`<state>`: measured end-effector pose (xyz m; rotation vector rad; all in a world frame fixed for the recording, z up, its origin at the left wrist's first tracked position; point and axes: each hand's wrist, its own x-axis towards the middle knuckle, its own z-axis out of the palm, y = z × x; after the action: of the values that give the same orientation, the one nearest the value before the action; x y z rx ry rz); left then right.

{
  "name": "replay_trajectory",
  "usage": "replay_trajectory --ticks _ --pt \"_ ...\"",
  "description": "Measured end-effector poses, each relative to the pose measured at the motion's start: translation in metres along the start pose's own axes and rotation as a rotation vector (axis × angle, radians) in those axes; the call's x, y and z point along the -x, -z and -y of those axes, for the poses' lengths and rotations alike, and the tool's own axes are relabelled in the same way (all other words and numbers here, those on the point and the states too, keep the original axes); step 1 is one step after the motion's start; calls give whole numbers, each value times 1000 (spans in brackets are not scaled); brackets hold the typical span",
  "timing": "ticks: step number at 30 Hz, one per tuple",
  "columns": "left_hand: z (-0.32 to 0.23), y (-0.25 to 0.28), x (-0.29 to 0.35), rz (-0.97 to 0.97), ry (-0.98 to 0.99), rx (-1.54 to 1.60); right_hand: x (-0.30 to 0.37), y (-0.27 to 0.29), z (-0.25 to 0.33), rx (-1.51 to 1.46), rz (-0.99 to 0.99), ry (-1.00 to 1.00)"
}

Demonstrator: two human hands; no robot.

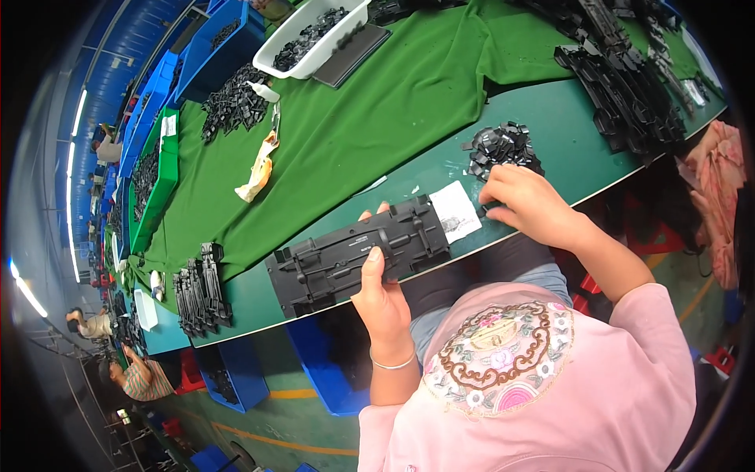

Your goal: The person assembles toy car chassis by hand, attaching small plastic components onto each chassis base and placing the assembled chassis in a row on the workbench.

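Sitting along the near edge of the green table (566,118), the long black housing (324,269) is clamped by the left hand (381,299), seemingly for steadiness, while the right hand (528,203), fingers curled, grip unclear, hovers beside the small-part pile (500,146), presumably placed within reach.

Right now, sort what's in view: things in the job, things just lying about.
Apparently in the job:
Black panel, held by the left hand
Small black pieces, piled beside the right hand
White paper, at the panel's right end

Apparently just lying about:
Orange-and-white wrapper
White tub
Long black parts, far right
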<state>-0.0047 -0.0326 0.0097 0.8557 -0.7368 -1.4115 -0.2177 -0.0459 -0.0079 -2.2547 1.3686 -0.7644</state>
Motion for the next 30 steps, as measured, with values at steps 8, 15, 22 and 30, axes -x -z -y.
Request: replay_trajectory --ticks 8,15,22,30 --pt "-4 21 9 -42 29 -37 -1 -4 -1 59 71 34" --pt "-3 35 19 -129 23 -1 -1 -4 3 -327 111 -145" --pt "-4 31 22 -91 49 -98 -25 -11 14 -265 159 115" --pt "-4 32 28 -86 3 -126 -38 -20 17 -36 275 220"
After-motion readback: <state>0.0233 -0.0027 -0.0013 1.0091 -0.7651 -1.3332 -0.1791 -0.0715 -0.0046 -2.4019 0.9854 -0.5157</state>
